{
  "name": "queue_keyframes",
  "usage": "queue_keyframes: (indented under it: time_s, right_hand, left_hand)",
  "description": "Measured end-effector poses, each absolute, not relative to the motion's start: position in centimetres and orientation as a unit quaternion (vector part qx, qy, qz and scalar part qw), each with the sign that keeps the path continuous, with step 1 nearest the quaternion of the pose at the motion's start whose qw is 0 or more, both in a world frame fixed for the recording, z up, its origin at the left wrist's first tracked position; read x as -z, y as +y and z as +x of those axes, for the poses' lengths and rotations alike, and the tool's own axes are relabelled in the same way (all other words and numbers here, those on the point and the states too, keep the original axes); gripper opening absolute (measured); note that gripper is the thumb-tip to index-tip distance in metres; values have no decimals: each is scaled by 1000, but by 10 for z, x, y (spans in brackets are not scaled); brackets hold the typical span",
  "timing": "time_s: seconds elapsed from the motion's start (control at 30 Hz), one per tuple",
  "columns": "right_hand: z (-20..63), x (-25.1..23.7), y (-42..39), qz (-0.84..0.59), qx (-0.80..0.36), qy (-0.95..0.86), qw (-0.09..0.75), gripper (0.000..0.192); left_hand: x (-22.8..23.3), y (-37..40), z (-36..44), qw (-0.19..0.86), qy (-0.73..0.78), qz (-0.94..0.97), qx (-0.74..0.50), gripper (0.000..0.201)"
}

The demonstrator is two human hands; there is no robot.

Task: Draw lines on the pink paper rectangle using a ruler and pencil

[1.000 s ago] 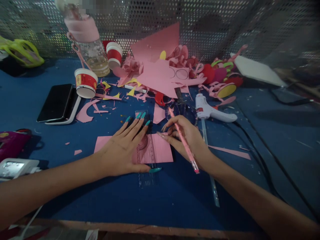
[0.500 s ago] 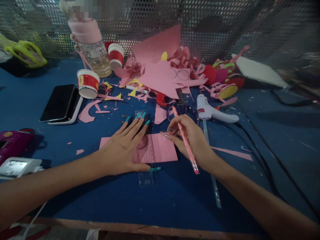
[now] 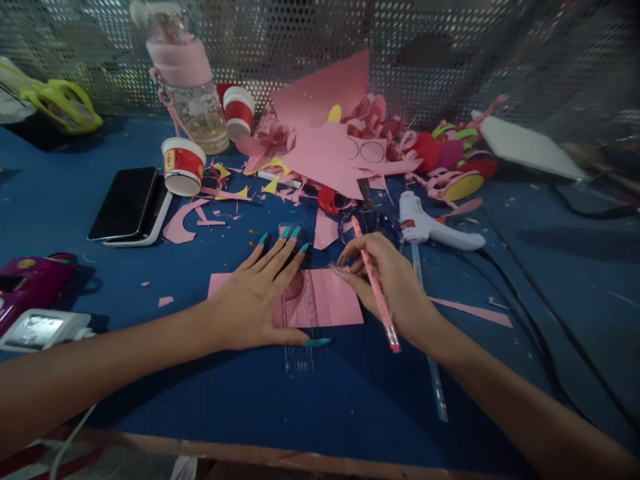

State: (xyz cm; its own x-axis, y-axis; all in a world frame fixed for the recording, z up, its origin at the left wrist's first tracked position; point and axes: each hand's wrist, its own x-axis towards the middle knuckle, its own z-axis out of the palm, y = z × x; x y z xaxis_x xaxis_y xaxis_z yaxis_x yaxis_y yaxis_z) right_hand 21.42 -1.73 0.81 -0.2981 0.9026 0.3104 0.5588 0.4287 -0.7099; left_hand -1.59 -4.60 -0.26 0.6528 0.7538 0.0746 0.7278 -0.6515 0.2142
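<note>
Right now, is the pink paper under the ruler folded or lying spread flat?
Spread flat: the pink paper lies on the blue table, with the left hand pressing the clear ruler onto it.

A craft workspace: a blue tabletop [image 3: 125, 393] strewn with pink paper scraps [image 3: 325, 143] at the upper centre, a white glue gun [image 3: 433, 227] right of centre, paper cups [image 3: 183, 165] upper left, and a perforated metal screen [image 3: 450, 47] along the top.
</note>
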Motion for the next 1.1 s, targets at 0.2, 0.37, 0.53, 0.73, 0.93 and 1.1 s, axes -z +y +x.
queue_keyframes:
  time_s: [0.2,0.37,0.53,0.73,0.93,1.1]
  right_hand:
    - [218,-7,-16,-453,-204,-807,319,15]
    - [219,-7,-16,-452,-184,-816,308,15]
    - [219,-9,-15,-462,-212,-806,304,12]
    - [220,-20,-18,-471,-149,-789,367,10]
    - [221,-29,-26,-461,-129,-737,477,34]
    - [221,-23,-29,-457,-201,-693,520,45]
  left_hand:
    - [1,-46,-12,89,406,906,-82,114]
    - [0,-45,-10,91,403,908,-74,115]
    - [0,-46,-10,86,406,906,-82,115]
    - [1,-46,-12,87,410,904,-81,115]
    - [0,-44,-12,96,421,900,-65,117]
    - [-2,-44,-11,104,425,898,-50,120]
